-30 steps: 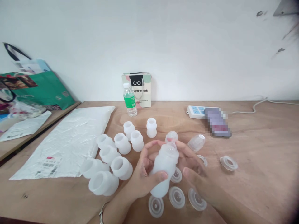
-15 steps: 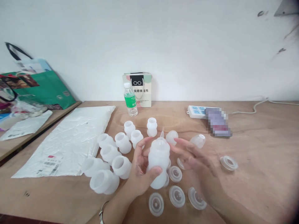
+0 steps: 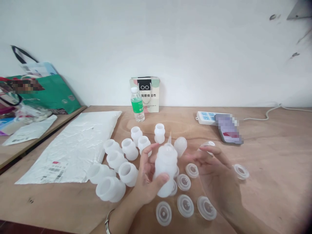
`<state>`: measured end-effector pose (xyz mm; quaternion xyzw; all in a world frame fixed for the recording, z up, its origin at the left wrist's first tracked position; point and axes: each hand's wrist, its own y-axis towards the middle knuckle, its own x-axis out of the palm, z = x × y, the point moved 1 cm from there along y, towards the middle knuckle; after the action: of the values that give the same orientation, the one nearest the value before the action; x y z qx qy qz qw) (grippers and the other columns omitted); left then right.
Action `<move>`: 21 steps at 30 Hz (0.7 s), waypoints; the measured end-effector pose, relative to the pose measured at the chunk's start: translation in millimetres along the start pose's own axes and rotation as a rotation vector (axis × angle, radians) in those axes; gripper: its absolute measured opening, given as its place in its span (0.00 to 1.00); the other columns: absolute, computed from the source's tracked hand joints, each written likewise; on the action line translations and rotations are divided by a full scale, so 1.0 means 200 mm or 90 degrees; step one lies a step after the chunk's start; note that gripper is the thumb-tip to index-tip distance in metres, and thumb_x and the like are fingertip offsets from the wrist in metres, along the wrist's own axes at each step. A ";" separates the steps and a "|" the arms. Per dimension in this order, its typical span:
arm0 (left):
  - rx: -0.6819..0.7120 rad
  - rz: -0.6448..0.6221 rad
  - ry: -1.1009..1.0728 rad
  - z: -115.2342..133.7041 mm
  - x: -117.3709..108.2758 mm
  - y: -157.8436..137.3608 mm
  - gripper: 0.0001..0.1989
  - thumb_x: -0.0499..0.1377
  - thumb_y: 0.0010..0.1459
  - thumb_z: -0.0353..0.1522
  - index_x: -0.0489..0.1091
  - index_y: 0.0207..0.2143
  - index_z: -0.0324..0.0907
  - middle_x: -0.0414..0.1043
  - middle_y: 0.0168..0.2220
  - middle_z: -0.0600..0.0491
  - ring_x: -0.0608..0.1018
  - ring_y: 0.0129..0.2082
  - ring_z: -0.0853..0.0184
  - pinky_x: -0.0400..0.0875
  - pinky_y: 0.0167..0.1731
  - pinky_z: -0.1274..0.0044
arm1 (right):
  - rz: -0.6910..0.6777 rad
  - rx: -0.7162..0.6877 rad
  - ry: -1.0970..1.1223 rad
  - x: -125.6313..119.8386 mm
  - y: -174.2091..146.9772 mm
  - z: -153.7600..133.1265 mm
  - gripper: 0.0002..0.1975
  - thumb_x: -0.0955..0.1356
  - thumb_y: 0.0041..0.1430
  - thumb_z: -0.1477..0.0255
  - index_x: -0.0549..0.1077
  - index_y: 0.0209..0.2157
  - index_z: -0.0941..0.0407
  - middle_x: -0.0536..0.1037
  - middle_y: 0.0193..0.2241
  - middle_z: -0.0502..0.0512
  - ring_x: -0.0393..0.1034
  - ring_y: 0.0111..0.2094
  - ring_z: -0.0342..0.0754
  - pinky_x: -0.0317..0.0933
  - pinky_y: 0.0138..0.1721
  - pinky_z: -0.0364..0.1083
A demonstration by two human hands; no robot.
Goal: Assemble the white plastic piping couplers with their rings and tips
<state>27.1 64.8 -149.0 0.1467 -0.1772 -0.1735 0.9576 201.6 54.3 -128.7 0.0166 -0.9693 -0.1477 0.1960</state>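
My left hand [image 3: 147, 184] is wrapped round a translucent white squeeze bottle [image 3: 166, 165], its thin pointed spout up. To the right of it hovers my right hand [image 3: 219, 177], fingers apart and holding nothing that I can see; its fingertips are blurred. Several open white bottles [image 3: 128, 173] with bulging sides stand left of my hands, and one more bottle [image 3: 159, 133] is behind them. Round clear lids [image 3: 185, 205] lie below and between my hands. A rounded clear cap [image 3: 180, 146] stands behind the held bottle, and another clear piece is partly covered by my right fingers.
A white shipping bag [image 3: 70, 143] lies flat on the left. Farther back are a water bottle [image 3: 137, 107] and a paper bag [image 3: 152, 97]. A phone [image 3: 227, 128] leans on a power strip [image 3: 204, 117]. One lid [image 3: 240, 171] lies at the right; a green bag [image 3: 56, 94] is far left.
My right hand has moved right, away from the spout of the squeeze bottle, uncovering a lid. My left hand keeps its hold. The view has shifted slightly.
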 end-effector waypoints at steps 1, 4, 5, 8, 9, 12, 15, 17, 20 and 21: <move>-0.012 -0.036 -0.016 0.00 0.00 0.00 0.32 0.63 0.56 0.40 0.50 0.58 0.52 0.74 0.45 0.49 0.80 0.37 0.63 0.73 0.34 0.74 | -0.024 0.025 -0.014 0.01 0.00 0.00 0.11 0.64 0.65 0.65 0.71 0.48 0.43 0.80 0.43 0.50 0.71 0.50 0.51 0.61 0.56 0.57; -0.037 -0.108 -0.046 -0.03 0.02 -0.01 0.34 0.64 0.56 0.38 0.49 0.58 0.53 0.71 0.51 0.48 0.79 0.40 0.64 0.73 0.36 0.75 | -0.153 0.125 -0.003 0.04 0.00 0.02 0.18 0.66 0.62 0.64 0.64 0.54 0.41 0.72 0.54 0.53 0.67 0.54 0.52 0.67 0.48 0.54; -0.037 -0.105 -0.043 -0.04 0.02 -0.02 0.34 0.65 0.56 0.37 0.49 0.58 0.54 0.71 0.52 0.49 0.79 0.42 0.64 0.72 0.37 0.76 | -0.168 0.136 0.005 0.04 0.00 0.03 0.19 0.67 0.62 0.64 0.63 0.54 0.40 0.73 0.52 0.53 0.69 0.51 0.52 0.69 0.44 0.52; -0.027 -0.070 -0.017 -0.05 0.01 -0.02 0.36 0.66 0.55 0.33 0.48 0.58 0.56 0.70 0.53 0.51 0.77 0.46 0.65 0.71 0.41 0.76 | -0.111 0.079 -0.028 0.05 -0.01 0.04 0.19 0.71 0.58 0.67 0.64 0.49 0.41 0.73 0.44 0.50 0.70 0.45 0.48 0.68 0.41 0.47; -0.028 -0.074 -0.018 -0.05 0.01 -0.02 0.36 0.66 0.55 0.33 0.47 0.59 0.56 0.71 0.53 0.51 0.77 0.46 0.65 0.71 0.42 0.76 | -0.098 0.055 -0.043 0.05 -0.01 0.04 0.20 0.72 0.56 0.66 0.64 0.48 0.42 0.72 0.44 0.50 0.69 0.47 0.48 0.68 0.44 0.48; -0.031 -0.111 -0.034 -0.05 0.01 -0.02 0.36 0.65 0.56 0.35 0.46 0.59 0.55 0.72 0.52 0.49 0.78 0.43 0.65 0.72 0.40 0.76 | -0.153 0.070 -0.037 0.05 -0.02 0.03 0.22 0.70 0.58 0.64 0.61 0.52 0.41 0.69 0.51 0.52 0.67 0.51 0.50 0.67 0.47 0.51; 0.008 -0.089 0.055 -0.06 0.02 -0.03 0.36 0.65 0.56 0.32 0.46 0.59 0.56 0.70 0.53 0.49 0.77 0.48 0.63 0.73 0.44 0.72 | -0.171 0.092 -0.035 0.06 -0.01 0.02 0.19 0.68 0.61 0.68 0.59 0.51 0.40 0.72 0.48 0.50 0.71 0.44 0.46 0.69 0.42 0.48; 0.060 -0.058 0.173 -0.07 0.02 -0.04 0.37 0.65 0.55 0.29 0.46 0.59 0.56 0.68 0.55 0.48 0.75 0.52 0.61 0.71 0.49 0.68 | -0.140 0.070 -0.066 0.06 -0.01 0.02 0.17 0.69 0.60 0.70 0.60 0.47 0.42 0.73 0.43 0.48 0.71 0.41 0.45 0.69 0.40 0.46; 0.155 -0.020 0.337 -0.10 0.02 -0.05 0.37 0.64 0.54 0.27 0.46 0.59 0.52 0.66 0.56 0.44 0.73 0.54 0.58 0.70 0.53 0.63 | -0.109 0.055 -0.112 0.07 -0.02 0.05 0.16 0.69 0.59 0.69 0.59 0.45 0.45 0.74 0.41 0.49 0.71 0.41 0.46 0.69 0.40 0.47; 0.194 -0.006 0.383 -0.10 0.02 -0.06 0.36 0.63 0.55 0.26 0.47 0.59 0.50 0.65 0.56 0.42 0.73 0.55 0.58 0.70 0.52 0.63 | -0.096 0.049 -0.121 0.08 -0.03 0.06 0.17 0.69 0.59 0.70 0.59 0.44 0.44 0.74 0.41 0.49 0.72 0.41 0.47 0.69 0.40 0.47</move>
<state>35.6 57.5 -170.2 0.3336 0.0899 -0.0982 0.9333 183.2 50.8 -134.8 0.0825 -0.9845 -0.1257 0.0907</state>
